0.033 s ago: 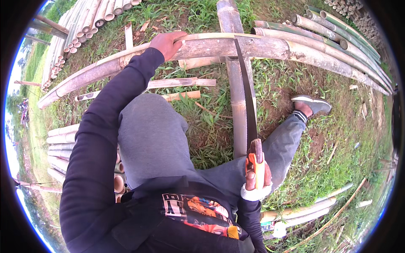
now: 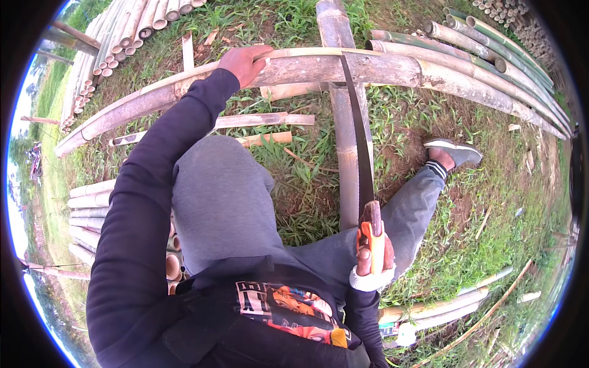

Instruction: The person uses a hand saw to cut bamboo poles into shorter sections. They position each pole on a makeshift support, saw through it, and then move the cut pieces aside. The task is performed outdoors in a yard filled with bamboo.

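My right hand [image 2: 364,262] is closed round the orange and brown handle of a handsaw [image 2: 360,138], low and right of the middle. Its long dark blade points away from me, the tip resting at a thick bamboo pole [image 2: 392,70] that lies crosswise. Farther left, my left hand [image 2: 241,63] grips this pole from above, thumb and fingers pressed over it. A pale narrow bamboo strip [image 2: 307,53] runs along the pole's far edge, partly under that hand. Beneath the pole, a second bamboo post [image 2: 348,159] stretches away from me, supporting it near the blade tip.
Bamboo poles [image 2: 485,55] are stacked at the far right, and more [image 2: 132,34] at the far left. Cut bamboo lengths [image 2: 92,211] lie left of my bent knee. Split pieces [image 2: 264,120] rest on the grass between. My right foot [image 2: 454,152] is stretched out to the right.
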